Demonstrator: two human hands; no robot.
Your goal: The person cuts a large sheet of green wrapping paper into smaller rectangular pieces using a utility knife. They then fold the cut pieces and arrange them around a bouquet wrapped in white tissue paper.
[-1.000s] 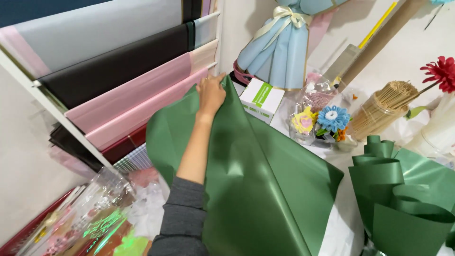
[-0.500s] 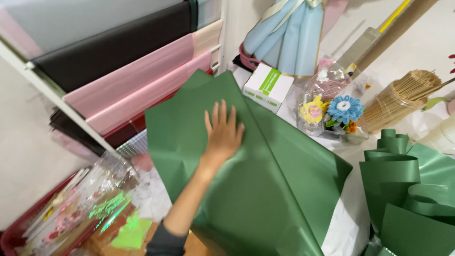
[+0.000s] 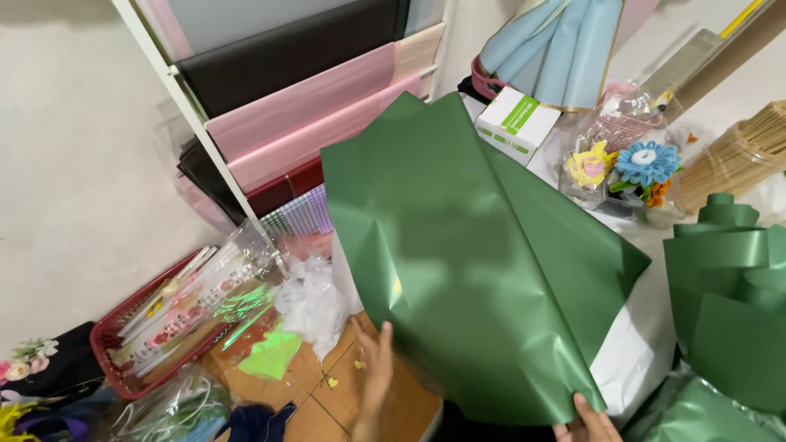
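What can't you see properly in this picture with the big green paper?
- Right hand: mostly cut off by the bottom edge of the head view; only its fingers show at the green sheet.
- Left hand: its wrist runs out of frame; whether it grips the sheet is unclear.
- Table surface: hidden under the sheet.
- Red basket: its contents are blurred behind shiny wrap.
- White box: one corner hidden by the sheet.

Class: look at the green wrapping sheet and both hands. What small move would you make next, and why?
Probably lower the green sheet flat onto the white table. The left hand is at its near left edge and the right hand pinches the near corner, while the sheet billows with creases across the middle.
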